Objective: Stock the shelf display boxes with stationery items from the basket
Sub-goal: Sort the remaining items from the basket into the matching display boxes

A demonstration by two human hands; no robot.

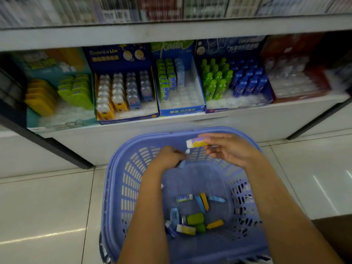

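A blue plastic basket (122, 187) stands on the floor below the shelf. Several small stationery items (192, 220) lie on its bottom. Above the basket's far rim my right hand (230, 149) pinches a purple, yellow and white eraser (196, 142). My left hand (167, 158) is curled around a small blue and white item (183, 161), mostly hidden. On the low shelf stand display boxes: a teal one (57, 121), a dark blue one with animal-shaped items (122, 92), a Kada eraser box (181, 109) with much free space, a box of green and blue bottles (234, 80) and a red box (297, 80).
The white shelf front (209, 122) runs just behind the basket. A higher shelf (171, 29) overhangs the display boxes. Glossy floor tiles (47, 206) lie left and right of the basket. A dark frame leg (62, 151) slants at the left.
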